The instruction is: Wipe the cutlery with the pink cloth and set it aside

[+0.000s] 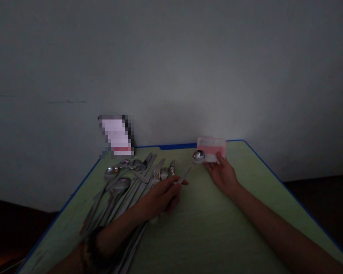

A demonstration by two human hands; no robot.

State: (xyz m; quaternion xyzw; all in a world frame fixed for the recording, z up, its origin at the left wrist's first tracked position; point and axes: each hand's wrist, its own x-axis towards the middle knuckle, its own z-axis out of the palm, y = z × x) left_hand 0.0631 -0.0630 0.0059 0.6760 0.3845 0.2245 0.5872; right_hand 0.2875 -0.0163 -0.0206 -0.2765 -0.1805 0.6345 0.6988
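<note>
A dim view down onto a pale green bench (211, 228) with a blue rim, set against a plain grey wall (171, 68). The left hand (160, 196) has its fingers closed around the thin handle of a shiny metal spoon (190, 168). The spoon's long axis slants away and to the right, with its round polished bowl at the far end, just beside a pink block (211, 147). The block is rectangular with a paler band, near the bench's back edge. The right hand (223, 175) touches the block's near edge; I cannot tell whether its fingers grip it. Left of the hands lies a loose heap of cutlery (128, 179), long steel spoons and knives pointing away.
</note>
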